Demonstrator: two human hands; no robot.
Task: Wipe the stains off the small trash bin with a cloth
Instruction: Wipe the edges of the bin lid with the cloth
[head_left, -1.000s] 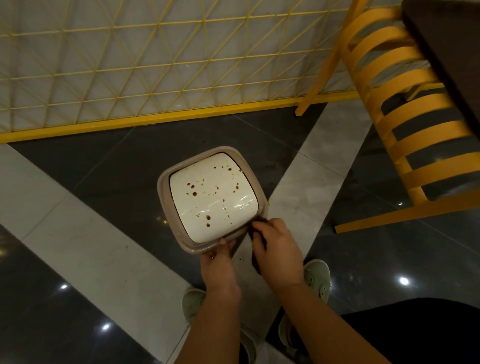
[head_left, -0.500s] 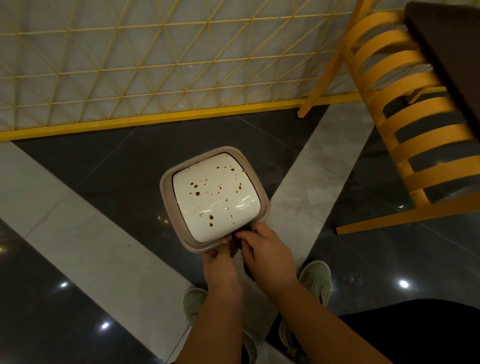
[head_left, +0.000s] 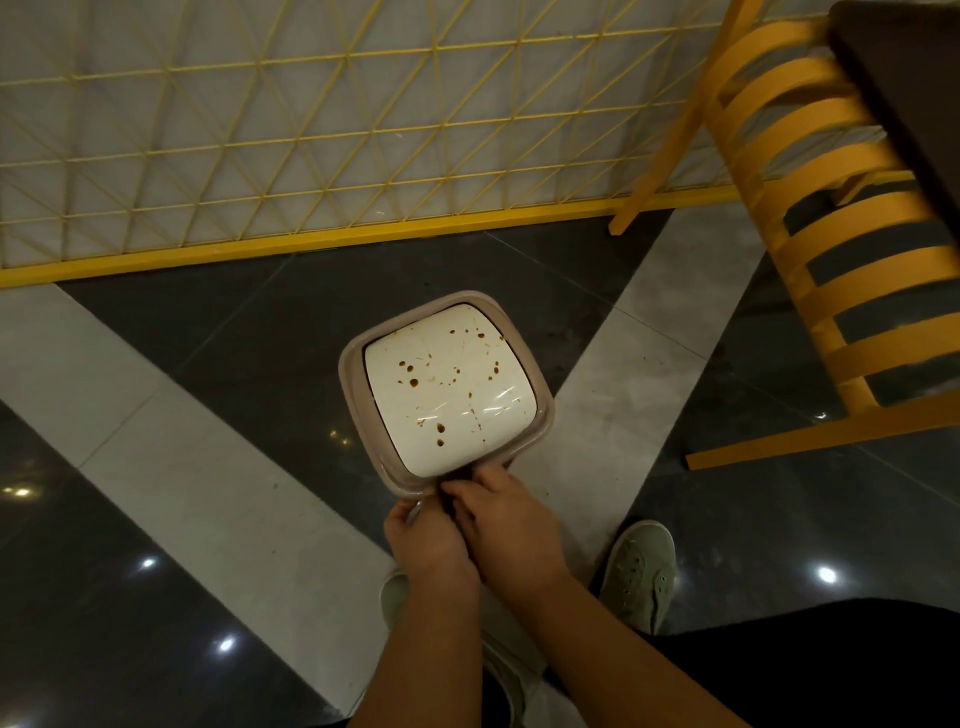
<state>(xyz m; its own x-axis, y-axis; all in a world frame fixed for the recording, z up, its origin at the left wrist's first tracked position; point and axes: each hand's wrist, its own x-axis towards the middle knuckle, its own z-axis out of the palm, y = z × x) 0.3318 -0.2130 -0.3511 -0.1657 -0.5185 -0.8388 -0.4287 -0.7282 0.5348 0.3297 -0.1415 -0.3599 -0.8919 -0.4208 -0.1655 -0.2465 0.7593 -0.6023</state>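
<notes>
The small trash bin (head_left: 358, 395) stands on the floor, with a beige rim and a white swing lid (head_left: 447, 400) spotted with several brown stains. Both hands meet at its near edge. My left hand (head_left: 423, 538) curls around the near rim of the bin. Touching it on the right, my right hand (head_left: 511, 522) presses a dark cloth (head_left: 451, 500) against the rim. Only a sliver of the cloth shows between the fingers; the rest is hidden under the hand.
A yellow slatted chair (head_left: 831, 249) stands at the right, its leg close to the bin. A yellow wire fence (head_left: 311, 135) runs along the back. My pale green shoes (head_left: 641, 571) stand just behind the hands on the glossy grey and white floor.
My right hand has slid left along the bin's near rim with the cloth, from the right corner until it touches my left hand. The bin and left hand stay put.
</notes>
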